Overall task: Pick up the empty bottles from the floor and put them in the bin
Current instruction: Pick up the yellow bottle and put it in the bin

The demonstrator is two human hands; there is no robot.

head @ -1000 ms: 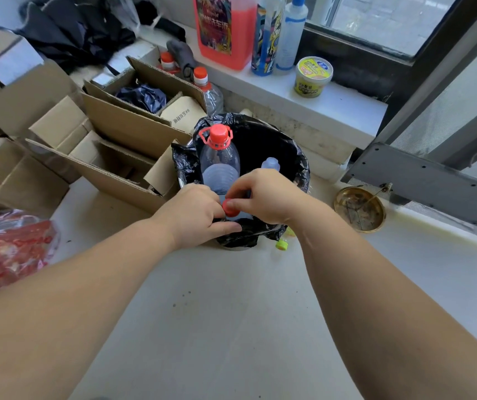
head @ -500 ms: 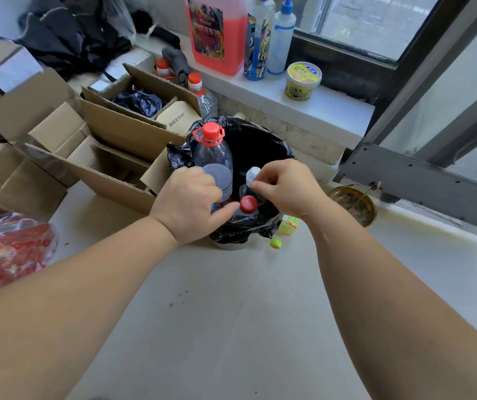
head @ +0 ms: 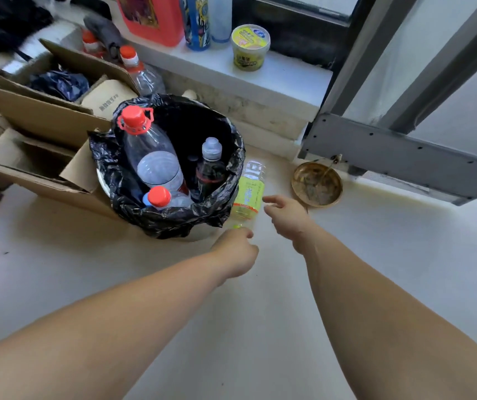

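Bin [head: 233, 168], black-lined: 3 bottles inside – large clear [head: 156, 157], small red-capped [head: 162, 197] with body mostly hidden, dark [head: 209, 171] | Floor [head: 260, 313]: 1 yellow-labelled bottle [head: 249, 192] lying against bin, cap end blurred | Left hand [head: 237, 252]: loosely curled, empty, near cap | Right hand [head: 286, 215]: fingers spread, empty, beside bottle | Brass dish [head: 316, 184]: 1.

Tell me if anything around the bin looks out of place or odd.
One yellow-labelled bottle lies on its side on the floor, against the outside of the bin, while three others stand inside. Both hands are empty: the right hand is open beside it, the left hand curled near its cap.
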